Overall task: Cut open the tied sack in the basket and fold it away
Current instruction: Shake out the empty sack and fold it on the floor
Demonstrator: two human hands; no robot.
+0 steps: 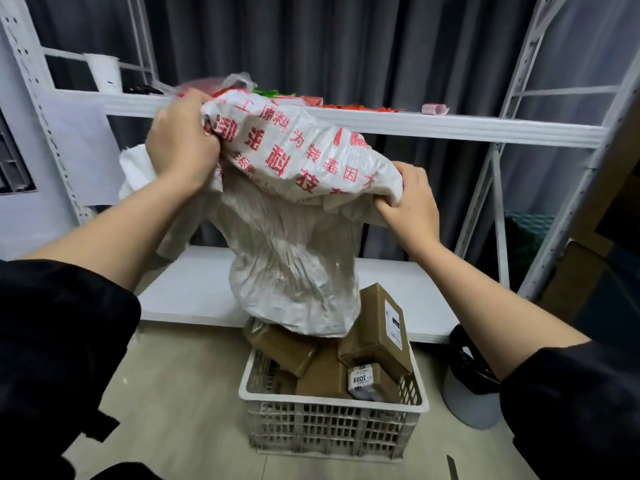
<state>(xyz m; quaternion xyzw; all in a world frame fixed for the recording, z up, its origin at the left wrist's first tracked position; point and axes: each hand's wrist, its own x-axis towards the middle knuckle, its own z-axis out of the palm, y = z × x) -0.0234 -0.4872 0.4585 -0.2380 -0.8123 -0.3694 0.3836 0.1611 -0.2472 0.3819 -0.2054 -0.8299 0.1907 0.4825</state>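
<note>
A white woven sack (298,265) with red printed characters hangs upside down above the white plastic basket (332,424). My left hand (181,147) grips one bunched corner of its upper end. My right hand (407,195) grips the other corner, lower and to the right. The sack's open mouth droops onto several brown cardboard parcels (375,334) piled in the basket. One small parcel with a white label (363,381) lies at the basket's front right.
White metal shelving (450,128) stands behind, its upper shelf holding red and green items and a white roll (104,72). A low white shelf (194,289) runs behind the basket. A grey bin with a black liner (471,386) stands right of the basket. A thin blade-like object (452,467) lies on the floor.
</note>
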